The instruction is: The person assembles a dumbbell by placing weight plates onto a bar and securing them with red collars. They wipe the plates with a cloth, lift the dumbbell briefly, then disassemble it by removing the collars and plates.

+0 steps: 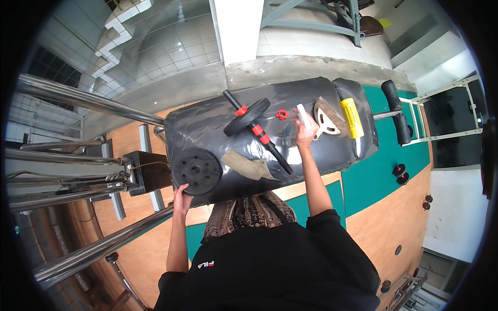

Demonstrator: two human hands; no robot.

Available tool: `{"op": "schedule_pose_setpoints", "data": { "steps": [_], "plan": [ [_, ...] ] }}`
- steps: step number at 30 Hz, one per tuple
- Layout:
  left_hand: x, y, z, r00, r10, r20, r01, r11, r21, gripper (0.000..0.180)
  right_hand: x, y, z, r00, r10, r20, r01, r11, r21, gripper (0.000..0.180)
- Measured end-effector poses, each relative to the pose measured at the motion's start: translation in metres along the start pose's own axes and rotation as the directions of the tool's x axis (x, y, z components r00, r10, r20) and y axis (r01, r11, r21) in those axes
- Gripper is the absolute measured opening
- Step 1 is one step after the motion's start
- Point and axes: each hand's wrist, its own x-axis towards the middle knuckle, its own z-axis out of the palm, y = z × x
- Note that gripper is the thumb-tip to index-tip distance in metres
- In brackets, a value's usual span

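On the black padded bench [194, 122] in front of me, a round black weight plate [196, 172] lies flat at the left end. My left hand [182, 199] has its fingers closed on the plate's near edge. My right hand [307, 132] is wrapped around a spray bottle [303, 115] with a white trigger head and a see-through body. Between the hands lies a dumbbell bar [277, 155] with red collars and one black plate [247, 117] on it. A loose red star nut [281, 114] and a folded olive-grey cloth [246, 165] are close by.
Right of the spray bottle are a scrub brush [327, 120] with a white handle and a yellow cylindrical container [352, 118]. Chrome machine bars [93, 101] rise at the left. Small dumbbells [399, 173] lie on the green mat [376, 176]. A white metal frame [419, 119] stands at the right.
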Motion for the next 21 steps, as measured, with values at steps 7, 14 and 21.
{"op": "schedule_pose_setpoints", "data": {
  "steps": [7,14,21],
  "plan": [
    [0.002,0.005,-0.001,0.993,-0.111,0.027,0.112,0.993,-0.028,0.047,-0.013,-0.009,-0.010,0.996,0.082,-0.044,-0.091,0.952,-0.294,0.064],
    [-0.001,0.010,0.005,0.992,-0.125,0.002,0.125,0.992,-0.006,0.053,-0.066,-0.051,-0.009,0.953,0.183,-0.240,-0.275,0.857,-0.436,0.091],
    [0.001,0.010,0.011,0.986,-0.108,0.126,0.131,0.974,-0.185,0.069,-0.149,-0.063,0.077,0.663,0.240,0.709,0.230,0.836,-0.498,0.067]
  ]
}}
